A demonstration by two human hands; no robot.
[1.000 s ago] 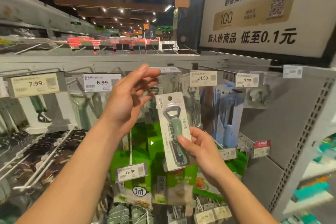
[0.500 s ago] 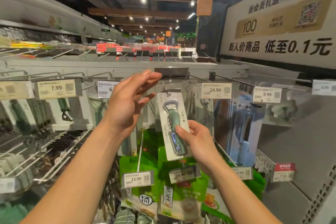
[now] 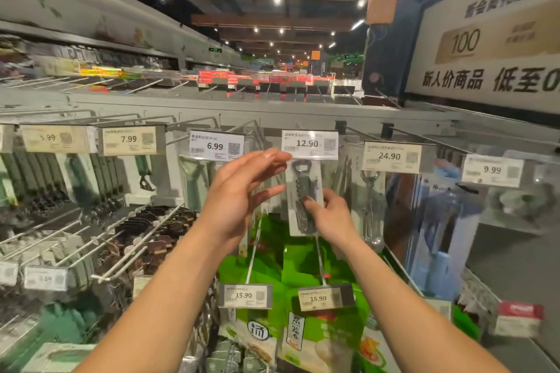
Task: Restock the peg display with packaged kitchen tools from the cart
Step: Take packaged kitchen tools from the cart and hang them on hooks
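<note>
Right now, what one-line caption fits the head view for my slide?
Right hand pinches a packaged opener under the 12.90 tag; left hand hovers open beside it.

White card pack with green bottle opener (image 3: 304, 191) lifted higher, now under white 12.90 price tag (image 3: 309, 144), tag flipped down to face forward, right hand (image 3: 331, 216) risen with pack

Your peg rack (image 3: 272, 109) carries a top row of price tags. An opener pack (image 3: 303, 182) sits right under the 12.90 tag (image 3: 309, 144); you can't tell if it's hooked on. Blue packs (image 3: 439, 236) hang further right. Lower down, green bags (image 3: 306, 263) hang behind two 15.90 tags (image 3: 246, 295). To your left, dark packs (image 3: 163, 221) crowd long white pegs (image 3: 54, 244)
</note>
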